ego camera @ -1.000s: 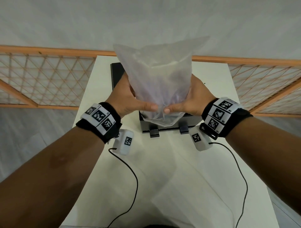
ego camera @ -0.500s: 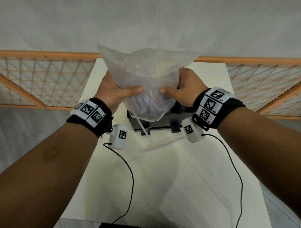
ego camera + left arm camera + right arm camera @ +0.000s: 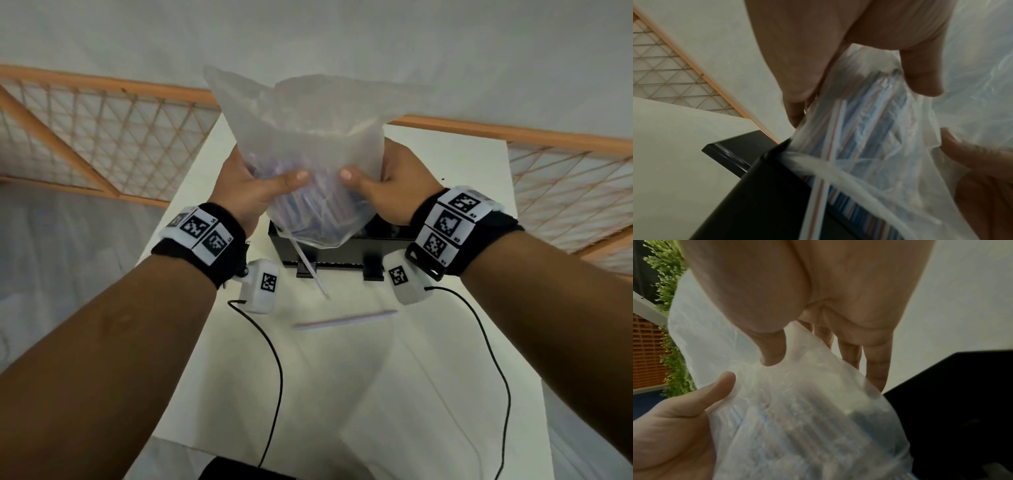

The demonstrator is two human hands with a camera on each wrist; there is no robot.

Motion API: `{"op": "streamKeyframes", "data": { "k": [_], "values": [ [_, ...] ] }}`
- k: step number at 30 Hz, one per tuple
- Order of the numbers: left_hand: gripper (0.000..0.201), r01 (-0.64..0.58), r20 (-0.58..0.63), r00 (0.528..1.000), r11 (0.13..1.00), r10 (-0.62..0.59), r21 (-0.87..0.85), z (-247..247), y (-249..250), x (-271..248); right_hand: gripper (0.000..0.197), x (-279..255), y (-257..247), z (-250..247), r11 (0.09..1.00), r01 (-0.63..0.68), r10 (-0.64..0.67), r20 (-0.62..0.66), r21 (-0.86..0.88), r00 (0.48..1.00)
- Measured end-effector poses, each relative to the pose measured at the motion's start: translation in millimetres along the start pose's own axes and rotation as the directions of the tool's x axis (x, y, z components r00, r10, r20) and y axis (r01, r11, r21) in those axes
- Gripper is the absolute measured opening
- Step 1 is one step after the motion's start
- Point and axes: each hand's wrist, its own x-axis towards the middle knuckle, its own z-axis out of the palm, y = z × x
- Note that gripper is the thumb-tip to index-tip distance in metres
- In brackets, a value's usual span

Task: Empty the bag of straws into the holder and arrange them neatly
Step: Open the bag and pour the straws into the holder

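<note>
Pale wall behind, with an orange wooden lattice railing (image 3: 102, 137) along the far side of a white table (image 3: 342, 394). On the table, near its far end, a black straw holder (image 3: 342, 251), box-shaped, open at the top. Directly above the holder, a clear plastic bag (image 3: 308, 144) held mouth-down, its lower end dipping to the holder's rim. Inside the bag, a bundle of striped straws (image 3: 308, 209), blue and white with some red lines; in the left wrist view, more straws lying already inside the holder, below the bag's mouth. Left hand (image 3: 253, 192) clasped round the bag's left side, thumb pressed on the near face, fingers behind. Right hand (image 3: 394, 188) clasped round the bag's right side in the same way, thumb in front. Thumb tips close together, not touching. One straw (image 3: 310, 270) poking out of the bag's mouth, slanting over the holder's near wall toward the table. Another loose straw (image 3: 346, 320) lying flat on the table, on the near side of the holder, well apart from it. On both wrists, black bands with printed markers (image 3: 202, 229) and white camera units trailing black cables (image 3: 274, 377) across the table.
</note>
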Motion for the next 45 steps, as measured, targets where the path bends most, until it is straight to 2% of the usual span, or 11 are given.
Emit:
{"op": "streamKeyframes", "data": {
  "k": [5,9,14,18,22,25,27,32,37,42,45],
  "values": [
    [0.083,-0.003,0.072,0.997,1.0,0.003,-0.001,0,-3,4,0.098,14,4,5,0.999,-0.004,0.002,0.041,0.054,0.999],
    [0.077,0.006,0.15,0.989,0.999,-0.013,0.045,-4,-2,8,0.073,20,-4,7,0.995,-0.028,0.007,0.217,0.092,0.976],
    [0.071,0.004,0.179,0.984,1.0,-0.006,0.012,-7,-4,16,0.067,23,-5,9,0.999,-0.008,0.0,0.146,0.052,0.989],
    [0.065,0.034,0.265,0.964,0.999,-0.039,0.026,-6,-5,21,0.063,22,-10,15,0.995,-0.056,0.039,0.205,0.078,0.978],
    [0.079,0.049,0.352,0.934,0.998,-0.059,0.037,-10,-10,31,0.05,20,-12,21,0.987,-0.151,0.136,0.208,0.058,0.969],
    [0.074,0.073,0.376,0.921,0.994,-0.101,0.087,-18,-12,36,0.042,17,-18,25,0.971,-0.24,0.237,0.159,-0.001,0.958],
    [0.069,0.073,0.397,0.912,0.993,-0.105,0.097,-22,-11,37,0.046,16,-19,27,0.97,-0.245,0.243,0.137,-0.007,0.96],
    [0.085,-0.003,0.432,0.902,1.0,0.007,-0.011,-20,3,38,0.057,16,-34,22,0.991,-0.129,0.125,0.109,0.027,0.986],
    [0.089,-0.004,0.344,0.937,0.989,0.055,-0.147,-24,20,38,0.066,18,-38,11,0.968,-0.141,0.132,0.056,0.206,0.99],
    [0.081,0.045,0.246,0.969,0.979,0.006,-0.201,-24,23,46,0.045,17,-37,0,0.973,-0.19,0.184,0.051,0.13,0.982],
    [0.083,0.039,0.252,0.967,0.973,0.021,-0.228,-19,20,50,0.069,19,-38,2,0.984,-0.157,0.151,0.075,0.079,0.986]
  ]
}}
